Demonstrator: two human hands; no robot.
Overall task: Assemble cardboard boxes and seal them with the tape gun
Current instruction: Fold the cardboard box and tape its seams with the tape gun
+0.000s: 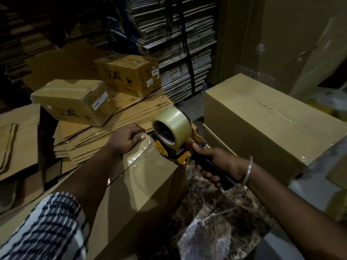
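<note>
A dim storeroom seen from above, looking down at a person's two arms. In the lower centre of the frame lies a plain cardboard box (135, 188), its top crossed by a glossy strip of clear tape (138, 156) that runs to the far end.

The left hand (125, 137), just left of centre, rests palm down on the far end of the box, fingers spread over the edge and the thumb pressing the tape flat. Its forearm comes up from the lower left, where a patterned sleeve (47, 228) shows.

The right hand (216, 162), right of centre, has its fingers curled tightly round the dark handle of a tape gun (178, 145). The gun's yellow-trimmed head sits at the far right corner of the box, just beside the left thumb, and a large roll of clear tape (173, 124) stands above it. A thin metal bangle (248, 171) circles the right wrist.

Below the right hand the floor (225, 222) is dark marbled stone. At the right of the frame sits a second, larger plain box (262, 119), already taped along its top seam. At the left, a stack of flattened cardboard (90, 139) carries two smaller printed boxes (75, 102), both closed. Along the top of the frame, tall bundles of flat cardboard sheets (178, 44) fill the shelves.
</note>
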